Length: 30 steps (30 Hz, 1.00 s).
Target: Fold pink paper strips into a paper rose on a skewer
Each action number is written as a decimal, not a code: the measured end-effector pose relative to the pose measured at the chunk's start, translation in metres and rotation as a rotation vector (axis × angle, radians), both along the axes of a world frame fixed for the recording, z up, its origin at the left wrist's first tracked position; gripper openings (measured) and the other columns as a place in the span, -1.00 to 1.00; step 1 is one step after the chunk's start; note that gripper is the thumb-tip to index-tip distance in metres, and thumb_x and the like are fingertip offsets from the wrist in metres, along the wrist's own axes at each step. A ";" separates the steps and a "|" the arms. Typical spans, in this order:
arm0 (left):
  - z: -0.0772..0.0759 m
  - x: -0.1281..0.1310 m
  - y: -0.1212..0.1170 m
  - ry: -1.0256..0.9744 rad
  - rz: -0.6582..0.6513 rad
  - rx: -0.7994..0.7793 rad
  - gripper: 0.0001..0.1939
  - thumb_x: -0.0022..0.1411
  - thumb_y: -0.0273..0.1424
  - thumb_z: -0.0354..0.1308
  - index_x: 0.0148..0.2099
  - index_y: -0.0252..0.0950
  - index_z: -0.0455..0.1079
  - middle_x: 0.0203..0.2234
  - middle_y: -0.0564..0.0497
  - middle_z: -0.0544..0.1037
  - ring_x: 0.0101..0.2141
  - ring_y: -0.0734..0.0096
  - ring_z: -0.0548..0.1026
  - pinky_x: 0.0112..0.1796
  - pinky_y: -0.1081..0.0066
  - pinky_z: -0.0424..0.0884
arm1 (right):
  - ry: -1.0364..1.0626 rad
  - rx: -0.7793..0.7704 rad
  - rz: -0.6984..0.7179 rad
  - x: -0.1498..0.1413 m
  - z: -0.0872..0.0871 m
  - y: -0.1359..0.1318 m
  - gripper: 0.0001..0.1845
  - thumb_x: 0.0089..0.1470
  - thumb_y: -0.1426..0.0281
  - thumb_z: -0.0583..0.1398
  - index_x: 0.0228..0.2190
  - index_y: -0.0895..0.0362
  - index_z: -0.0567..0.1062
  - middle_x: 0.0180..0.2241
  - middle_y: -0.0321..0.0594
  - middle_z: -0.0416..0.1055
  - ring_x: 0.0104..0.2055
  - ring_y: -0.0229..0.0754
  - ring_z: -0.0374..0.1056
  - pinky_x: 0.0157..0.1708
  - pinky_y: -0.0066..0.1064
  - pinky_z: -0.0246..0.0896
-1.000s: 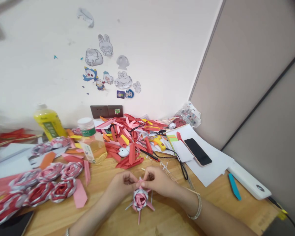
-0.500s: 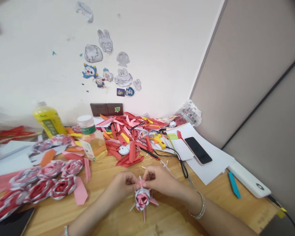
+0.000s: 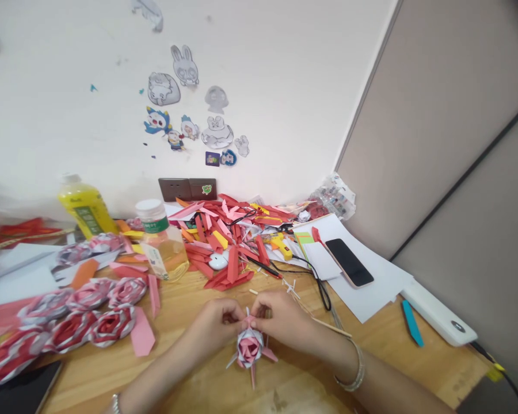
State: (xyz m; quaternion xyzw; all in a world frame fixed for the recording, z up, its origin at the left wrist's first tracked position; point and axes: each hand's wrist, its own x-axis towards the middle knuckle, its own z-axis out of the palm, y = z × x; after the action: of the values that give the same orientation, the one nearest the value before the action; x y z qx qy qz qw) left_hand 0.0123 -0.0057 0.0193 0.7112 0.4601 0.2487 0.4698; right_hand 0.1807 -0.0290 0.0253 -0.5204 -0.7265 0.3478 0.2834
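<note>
So on my feed the desk (image 3: 176,379) had a big heap of red and pink strips (image 3: 233,264) at the back and finished-looking roses (image 3: 112,325) off to the left. Left hand (image 3: 220,322) and right hand (image 3: 280,322) were both nearly closed, thumbs and fingertips pinching the pink top of the paper flower (image 3: 249,347), which sat between and just below them, low in the middle of my view. Only small change I caught: the flower had swung slightly right, loose ends splayed. Looked to me like the pinch was holding fine.
</note>
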 end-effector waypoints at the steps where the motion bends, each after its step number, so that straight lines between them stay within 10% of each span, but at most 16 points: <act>1: 0.000 0.000 0.001 -0.014 -0.009 -0.016 -0.77 -0.12 -0.26 0.21 -0.61 -0.33 0.40 -0.71 0.09 0.44 -0.62 0.51 0.33 -0.58 0.55 0.20 | -0.010 0.008 -0.001 0.000 0.001 -0.001 -0.97 -0.11 0.47 0.24 -0.54 0.17 0.47 -0.54 -0.33 0.41 -0.49 -0.32 0.28 -0.54 -0.56 0.06; 19: 0.001 -0.001 0.001 -0.017 -0.074 -0.037 -0.83 -0.11 -0.34 0.16 -0.60 -0.34 0.36 -0.68 0.08 0.43 -0.61 0.51 0.34 -0.55 0.54 0.24 | -0.143 0.320 0.071 -0.004 -0.001 -0.005 -0.79 -0.11 0.55 0.27 -0.67 0.17 0.39 -0.58 -0.35 0.33 -0.42 -0.30 0.25 -0.40 -0.52 0.05; 30: 0.004 0.000 -0.004 0.105 -0.094 0.077 -0.78 -0.03 -0.32 0.11 -0.60 -0.36 0.39 -0.67 0.08 0.41 -0.59 0.52 0.29 -0.55 0.55 0.18 | -0.028 -0.010 0.074 0.003 0.004 -0.002 -0.98 -0.08 0.47 0.21 -0.50 0.17 0.47 -0.55 -0.35 0.42 -0.52 -0.36 0.30 -0.55 -0.61 0.05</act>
State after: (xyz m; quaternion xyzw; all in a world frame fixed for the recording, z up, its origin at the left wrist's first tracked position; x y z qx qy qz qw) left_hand 0.0125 -0.0100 0.0233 0.7616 0.4403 0.2061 0.4285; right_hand 0.1835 -0.0311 0.0290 -0.4995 -0.7474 0.3543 0.2576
